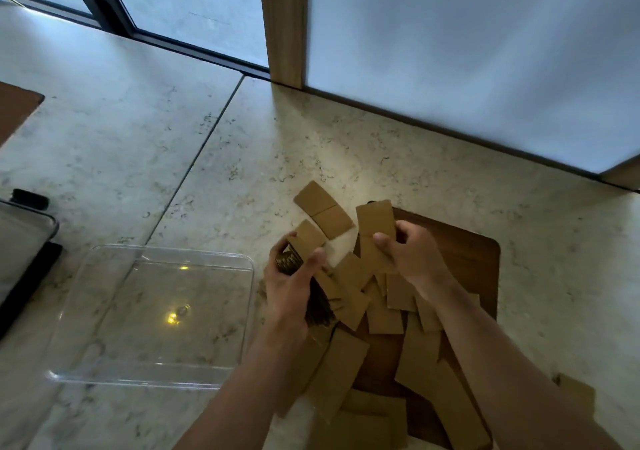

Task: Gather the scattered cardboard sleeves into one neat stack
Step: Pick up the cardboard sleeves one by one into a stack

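Note:
Several flat brown cardboard sleeves (382, 307) lie scattered over a dark wooden board (464, 249) and the stone counter. My left hand (289, 287) grips a thick bundle of sleeves (304, 242) held on edge, its corrugated ends showing. My right hand (412, 252) pinches a single sleeve (375, 221) lifted above the pile, just right of the bundle. One sleeve (323, 209) lies apart on the counter beyond both hands. More sleeves (367, 418) lie near the bottom edge, partly hidden by my forearms.
A clear plastic tray (149, 377) stands on the counter left of the pile. A dark-framed tray (20, 242) sits at the far left edge. A pale wall panel (450, 51) and a wooden post (284, 24) bound the counter behind.

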`<state>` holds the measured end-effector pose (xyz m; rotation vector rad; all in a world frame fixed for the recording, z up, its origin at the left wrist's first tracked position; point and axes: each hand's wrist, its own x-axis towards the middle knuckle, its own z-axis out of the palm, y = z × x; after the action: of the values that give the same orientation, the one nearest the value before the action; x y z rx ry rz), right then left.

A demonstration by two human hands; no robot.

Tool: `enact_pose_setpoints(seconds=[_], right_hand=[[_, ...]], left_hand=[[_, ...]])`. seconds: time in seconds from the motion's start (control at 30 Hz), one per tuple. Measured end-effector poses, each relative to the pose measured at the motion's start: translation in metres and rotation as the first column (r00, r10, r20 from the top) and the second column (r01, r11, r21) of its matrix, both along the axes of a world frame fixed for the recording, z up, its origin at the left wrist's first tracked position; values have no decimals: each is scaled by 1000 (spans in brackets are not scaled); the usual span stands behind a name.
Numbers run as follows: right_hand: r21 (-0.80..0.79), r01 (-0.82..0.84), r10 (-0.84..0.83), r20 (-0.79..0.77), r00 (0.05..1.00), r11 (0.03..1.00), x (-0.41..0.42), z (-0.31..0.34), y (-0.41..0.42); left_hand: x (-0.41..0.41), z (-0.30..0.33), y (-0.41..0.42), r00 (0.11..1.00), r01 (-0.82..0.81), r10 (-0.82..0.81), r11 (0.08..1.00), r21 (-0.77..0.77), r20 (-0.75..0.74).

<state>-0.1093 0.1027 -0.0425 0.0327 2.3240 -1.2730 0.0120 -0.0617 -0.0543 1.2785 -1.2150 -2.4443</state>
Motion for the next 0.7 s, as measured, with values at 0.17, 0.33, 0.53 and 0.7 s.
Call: enact_pose_setpoints(seconds=[0.17, 0.33, 0.53, 0.7], right_hand=[[-182, -172, 197, 127, 972, 968, 37, 8, -16], [247, -95, 162, -266, 950, 964, -2, -14, -53], [628, -174, 389, -223, 894, 758, -27, -37, -111], [314, 13, 48, -185, 981, 949, -31, -30, -81]], left_hand=[[0, 3, 3, 970, 232, -228, 972, 34, -85], [4, -2, 2, 997, 74, -73, 995, 64, -9], [4, -8, -9, 996, 2, 3, 998, 56, -89], [-2, -8, -6, 997, -10, 10, 1000, 4, -71]])
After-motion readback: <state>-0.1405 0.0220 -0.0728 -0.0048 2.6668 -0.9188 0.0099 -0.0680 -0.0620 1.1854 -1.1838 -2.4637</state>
